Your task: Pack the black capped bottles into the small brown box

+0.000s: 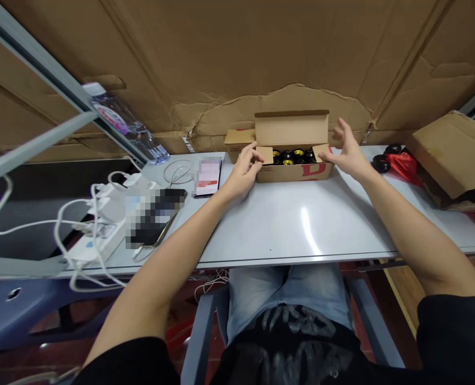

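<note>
Black shirt [289,342], jeans [285,294], hands [243,174] [347,155] on carton [291,171], bottle [125,123]

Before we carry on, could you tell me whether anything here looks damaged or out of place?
Yes: the cardboard sheet behind the open box is torn, with its top layer ripped away in a ragged patch.

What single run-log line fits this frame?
left hand: fingers at left flap | right hand: open, at right flap | cardboard box: open, black-and-gold round parts inside
</note>
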`<control>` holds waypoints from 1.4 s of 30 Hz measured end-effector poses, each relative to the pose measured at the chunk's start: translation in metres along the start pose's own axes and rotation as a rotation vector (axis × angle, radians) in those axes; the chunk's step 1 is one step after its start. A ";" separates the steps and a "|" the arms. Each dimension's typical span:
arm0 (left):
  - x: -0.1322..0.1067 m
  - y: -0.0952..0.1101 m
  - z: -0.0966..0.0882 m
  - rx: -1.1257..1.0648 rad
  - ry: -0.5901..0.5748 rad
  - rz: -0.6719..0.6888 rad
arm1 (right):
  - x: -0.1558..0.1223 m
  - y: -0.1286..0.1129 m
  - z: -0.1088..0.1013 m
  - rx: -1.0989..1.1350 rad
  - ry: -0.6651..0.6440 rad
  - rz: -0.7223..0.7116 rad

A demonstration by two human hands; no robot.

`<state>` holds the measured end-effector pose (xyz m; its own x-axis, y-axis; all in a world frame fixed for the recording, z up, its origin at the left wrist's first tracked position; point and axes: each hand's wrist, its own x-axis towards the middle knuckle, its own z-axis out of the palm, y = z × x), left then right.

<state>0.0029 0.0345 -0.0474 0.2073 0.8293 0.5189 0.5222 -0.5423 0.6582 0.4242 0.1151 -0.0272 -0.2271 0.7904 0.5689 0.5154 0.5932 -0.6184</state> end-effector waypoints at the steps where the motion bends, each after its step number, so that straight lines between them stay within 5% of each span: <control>1: 0.000 -0.001 0.001 -0.008 0.005 -0.005 | 0.001 0.002 0.002 0.040 -0.020 0.008; 6: 0.000 -0.015 0.001 -0.018 0.023 0.053 | -0.004 -0.024 -0.002 0.035 0.001 -0.102; 11: 0.001 -0.031 -0.009 -0.039 -0.029 0.157 | -0.012 -0.051 -0.017 0.040 -0.239 -0.168; 16: -0.002 -0.011 -0.024 0.010 -0.070 0.134 | -0.012 -0.056 -0.015 0.014 -0.163 -0.136; 23: -0.004 0.021 -0.031 0.082 -0.092 0.092 | -0.010 -0.068 -0.020 0.030 -0.227 -0.120; 42: -0.004 0.023 -0.019 0.068 -0.017 0.091 | -0.007 -0.059 -0.018 0.028 -0.311 -0.108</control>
<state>-0.0020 0.0162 -0.0241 0.2703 0.7795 0.5651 0.5550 -0.6058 0.5701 0.4105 0.0717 0.0150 -0.5230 0.7291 0.4415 0.4531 0.6766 -0.5805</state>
